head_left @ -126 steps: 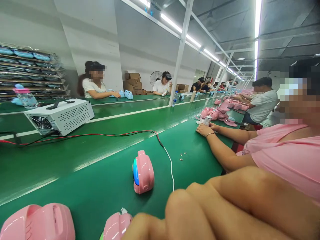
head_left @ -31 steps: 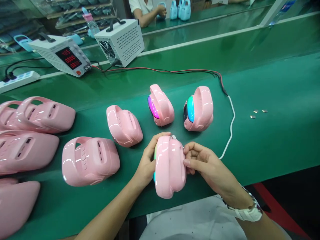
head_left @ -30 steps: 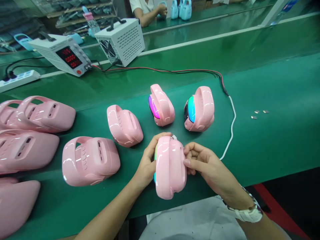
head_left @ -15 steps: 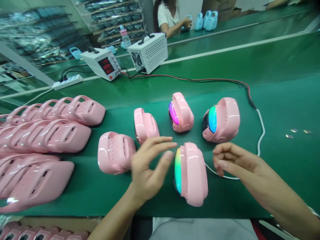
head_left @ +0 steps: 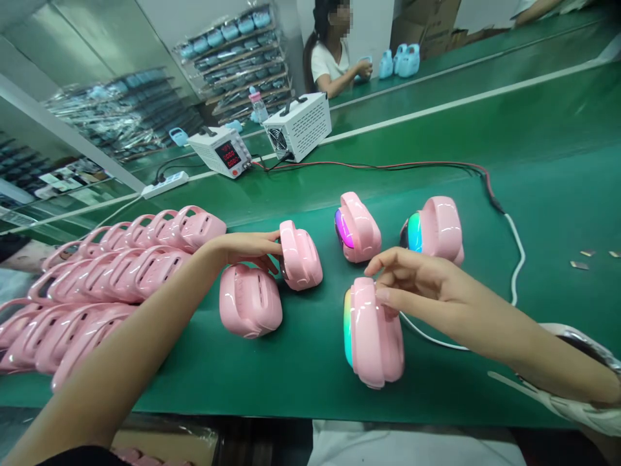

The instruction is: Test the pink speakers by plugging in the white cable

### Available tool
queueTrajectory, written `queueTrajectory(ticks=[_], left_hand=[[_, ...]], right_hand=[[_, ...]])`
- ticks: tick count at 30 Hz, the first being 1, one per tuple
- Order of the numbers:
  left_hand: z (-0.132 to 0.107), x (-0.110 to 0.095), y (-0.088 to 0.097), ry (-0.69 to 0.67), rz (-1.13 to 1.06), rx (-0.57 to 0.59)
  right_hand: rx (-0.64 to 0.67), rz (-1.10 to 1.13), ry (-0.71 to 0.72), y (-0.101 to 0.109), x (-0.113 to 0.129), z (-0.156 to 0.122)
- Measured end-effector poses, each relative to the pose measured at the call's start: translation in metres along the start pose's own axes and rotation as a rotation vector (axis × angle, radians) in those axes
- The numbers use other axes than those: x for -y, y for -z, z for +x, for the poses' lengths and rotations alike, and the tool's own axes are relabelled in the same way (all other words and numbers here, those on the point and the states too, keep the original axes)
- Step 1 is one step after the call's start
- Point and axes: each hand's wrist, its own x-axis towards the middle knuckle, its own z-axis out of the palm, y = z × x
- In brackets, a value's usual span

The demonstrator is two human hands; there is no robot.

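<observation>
Pink glossy plastic, one lot on a green worktop (head_left: 533, 129). Unlit pink shell (head_left: 301, 255): upright at centre, left hand (head_left: 250, 248) closed on its near edge. Lit pink unit (head_left: 373, 330): front centre, rainbow face to the left; right hand (head_left: 417, 285) rests fingertips on its top, grip loose and open. Two more lit units (head_left: 358, 226) behind it. White cable (head_left: 517, 272) trails right. Stacked pink shells (head_left: 111, 272) at left. Power supply (head_left: 220, 150) and white fan box (head_left: 301, 124) at the rear.

Bare green belt (head_left: 557, 213) rightward; pink shells (head_left: 111, 278) crowding the left
</observation>
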Motion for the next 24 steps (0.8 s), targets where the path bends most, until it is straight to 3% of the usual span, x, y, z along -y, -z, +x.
queueTrajectory(ticks=[3, 6, 16, 24], left_hand=[[0.004, -0.003, -0.004, 0.018, -0.047, 0.071], [0.006, -0.004, -0.009, -0.016, -0.088, 0.028], [0.000, -0.013, -0.060, -0.028, -0.050, -0.330], [-0.026, 0.010, -0.090, -0.150, -0.258, -0.540]], right_hand=[[-0.066, -0.009, 0.004, 0.003, -0.004, -0.001], [-0.116, -0.028, 0.004, 0.009, -0.008, -0.004], [-0.194, -0.007, 0.068, 0.014, -0.005, -0.008], [-0.193, 0.029, 0.140, 0.006, -0.010, -0.009]])
